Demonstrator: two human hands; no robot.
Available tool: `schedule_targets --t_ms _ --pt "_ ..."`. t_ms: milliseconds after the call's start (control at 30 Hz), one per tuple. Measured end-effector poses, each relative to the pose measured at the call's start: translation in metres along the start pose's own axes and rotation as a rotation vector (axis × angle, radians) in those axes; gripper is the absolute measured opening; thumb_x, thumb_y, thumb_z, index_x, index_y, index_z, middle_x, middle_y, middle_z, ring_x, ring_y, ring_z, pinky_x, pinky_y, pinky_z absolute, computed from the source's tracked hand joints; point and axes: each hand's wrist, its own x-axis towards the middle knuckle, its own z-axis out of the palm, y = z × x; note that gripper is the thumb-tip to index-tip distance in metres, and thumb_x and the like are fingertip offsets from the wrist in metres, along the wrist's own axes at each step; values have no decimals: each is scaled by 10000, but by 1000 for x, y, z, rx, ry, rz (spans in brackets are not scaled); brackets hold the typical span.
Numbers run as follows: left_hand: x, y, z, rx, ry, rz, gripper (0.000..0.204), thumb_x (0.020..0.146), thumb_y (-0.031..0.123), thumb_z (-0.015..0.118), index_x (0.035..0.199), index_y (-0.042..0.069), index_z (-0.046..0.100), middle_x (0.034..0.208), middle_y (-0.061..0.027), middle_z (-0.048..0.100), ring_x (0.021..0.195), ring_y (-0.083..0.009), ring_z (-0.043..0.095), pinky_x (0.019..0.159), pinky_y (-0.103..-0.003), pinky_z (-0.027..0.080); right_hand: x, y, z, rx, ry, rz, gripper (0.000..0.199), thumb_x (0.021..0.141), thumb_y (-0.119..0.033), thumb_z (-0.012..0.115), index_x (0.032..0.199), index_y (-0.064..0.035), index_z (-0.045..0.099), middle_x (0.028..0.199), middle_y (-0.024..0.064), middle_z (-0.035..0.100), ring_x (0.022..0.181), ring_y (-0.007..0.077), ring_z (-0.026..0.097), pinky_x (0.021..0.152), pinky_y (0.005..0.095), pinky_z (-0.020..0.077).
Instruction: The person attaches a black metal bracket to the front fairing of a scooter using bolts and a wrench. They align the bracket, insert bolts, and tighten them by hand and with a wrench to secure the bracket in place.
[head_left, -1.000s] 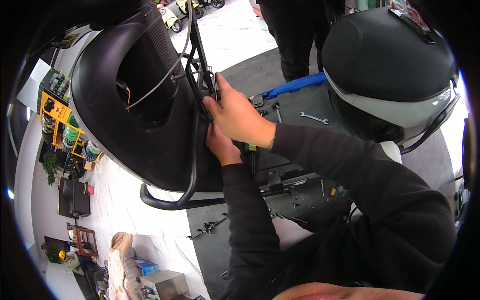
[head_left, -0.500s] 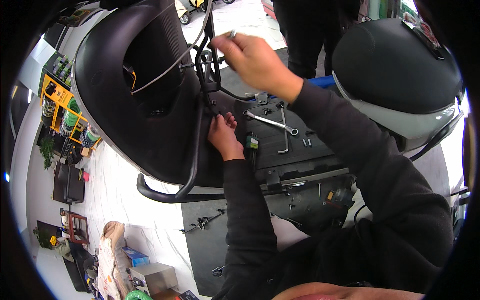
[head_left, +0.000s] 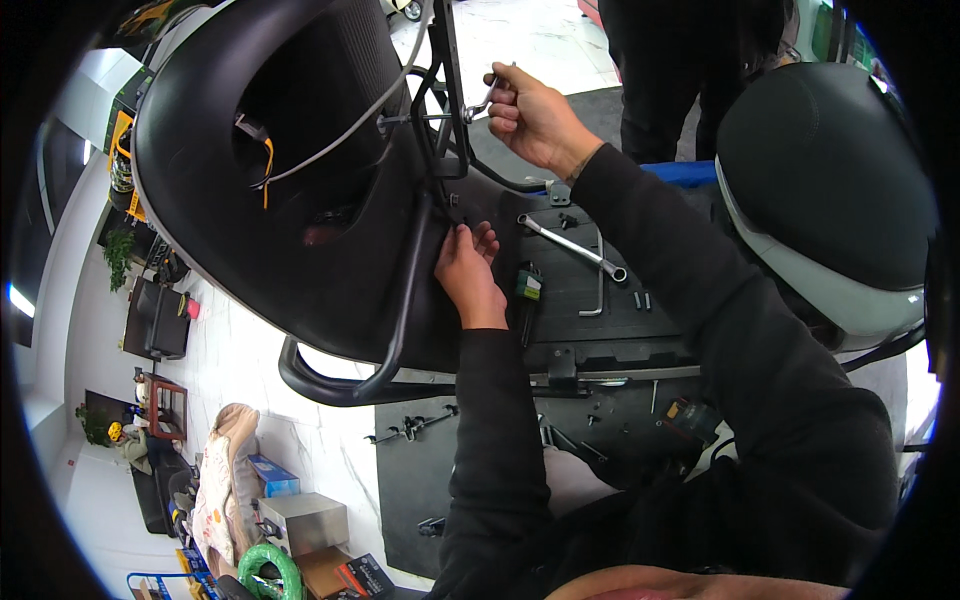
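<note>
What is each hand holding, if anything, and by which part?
The right hand holds a wrench by its upper end; whether the left hand holds anything cannot be told.

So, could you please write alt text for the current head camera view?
A right hand holds a silver wrench at a black metal frame on a scooter, while the left hand is near the frame's lower part. A double-ended wrench and a hex key lie on the footboard.

We get bright indoor light; the pale floor [head_left: 240, 350] washes nearly white; a white light [head_left: 20, 301] glares far left; straight edges bow outward, corners falling black.
</note>
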Motion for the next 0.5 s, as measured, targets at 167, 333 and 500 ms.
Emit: schedule_targets --t_ms 167,333,500 --pt "-1 -1 -1 -6 -1 -14 361 1123 186 590 1404 -39 603 1101 -150 777 940 -192 729 825 -314 578 4 30 -28 195 7 112 197 1098 -183 673 992 -26 619 822 14 607 643 68 531 539 207 453" --pt "-2 4 -1 6 5 -15 344 1107 183 595 1380 -26 598 1128 -201 765 970 -245 736 859 -368 599 -23 68 -34 9 64 34 275 1111 -300 676 1013 -44 652 796 14 599 660 120 573 591 279 492" --pt "-4 1 -2 -49 -78 38 296 1129 174 559 1329 -26 646 1116 -138 764 960 -205 734 835 -330 580 -87 97 -17 -414 73 -67 335 1165 -308 546 1271 -1 631 857 55 647 636 124 611 563 292 497"
